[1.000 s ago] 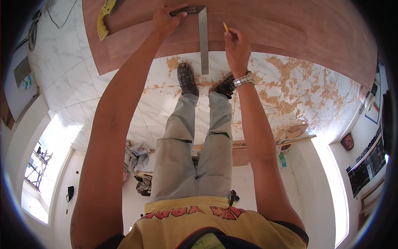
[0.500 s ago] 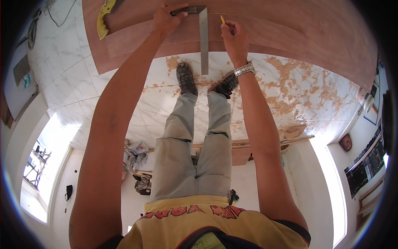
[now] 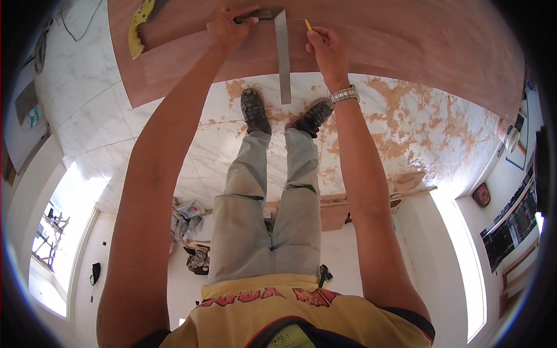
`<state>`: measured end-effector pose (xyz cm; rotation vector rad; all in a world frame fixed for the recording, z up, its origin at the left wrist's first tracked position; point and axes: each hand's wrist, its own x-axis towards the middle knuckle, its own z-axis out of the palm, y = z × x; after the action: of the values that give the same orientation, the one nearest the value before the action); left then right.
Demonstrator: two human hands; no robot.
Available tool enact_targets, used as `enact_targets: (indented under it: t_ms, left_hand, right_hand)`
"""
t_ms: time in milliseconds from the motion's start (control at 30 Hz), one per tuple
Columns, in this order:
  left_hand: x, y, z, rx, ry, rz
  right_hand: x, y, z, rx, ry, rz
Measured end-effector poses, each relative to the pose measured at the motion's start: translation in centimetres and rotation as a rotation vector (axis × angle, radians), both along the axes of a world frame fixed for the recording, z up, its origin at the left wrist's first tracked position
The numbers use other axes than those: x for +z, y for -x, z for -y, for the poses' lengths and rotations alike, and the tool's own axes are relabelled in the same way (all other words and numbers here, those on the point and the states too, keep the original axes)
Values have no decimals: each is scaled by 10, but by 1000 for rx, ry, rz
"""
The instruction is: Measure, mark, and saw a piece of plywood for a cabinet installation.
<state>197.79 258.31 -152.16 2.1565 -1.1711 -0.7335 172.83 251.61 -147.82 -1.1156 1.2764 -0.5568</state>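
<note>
A reddish-brown sheet board [image 3: 406, 52] fills the top of the view. On it lies a metal try square, its steel blade [image 3: 282, 58] pointing toward me past the board's near edge, its dark handle [image 3: 264, 14] along the top. My left hand [image 3: 226, 29] is closed on that handle, index finger stretched along it. My right hand [image 3: 328, 52] grips a yellow pencil [image 3: 308, 24], its tip at the board just right of the blade. A yellow-handled tool [image 3: 137, 35], partly dark, lies on the board's left part.
Below the board are white tiles [image 3: 217, 145] with tan patches, my shoes standing on them. A cable [image 3: 75, 32] lies at upper left, near a leaning panel [image 3: 23, 133]. Wooden strips [image 3: 336, 203] and bundled bags [image 3: 188, 217] are behind my legs. Bright openings are at both sides.
My right hand with the pencil has moved up and left, closer to the square's blade. The whole view has shifted slightly; my left hand stays on the square's handle.
</note>
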Motion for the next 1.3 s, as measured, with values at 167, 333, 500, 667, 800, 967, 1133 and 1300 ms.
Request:
enact_targets:
  t_ms: [167,333,500,667,800,967,1133,1300]
  left_hand:
    - [-1,3,4,-93,-6,136]
    - [-2,3,4,-54,52,105]
    - [4,5,5,-76,46,-6]
    - [9,3,6,-108,21,36]
    - [9,4,6,-113,17,46]
    - [5,0,3,-122,77,59]
    - [6,0,6,-130,41,15]
    - [10,-8,5,-153,37,-47]
  right_hand:
    - [0,3,1,18,12,-15]
    - [1,0,1,37,21,-24]
    - [0,1,1,58,43,-89]
    - [-3,-2,0,36,58,-70]
    - [-8,-3,-1,51,124,-135]
    - [-7,-7,-2,47,101,-131]
    - [-5,-5,-2,72,143,-171]
    - [1,-14,-6,9,140,-139]
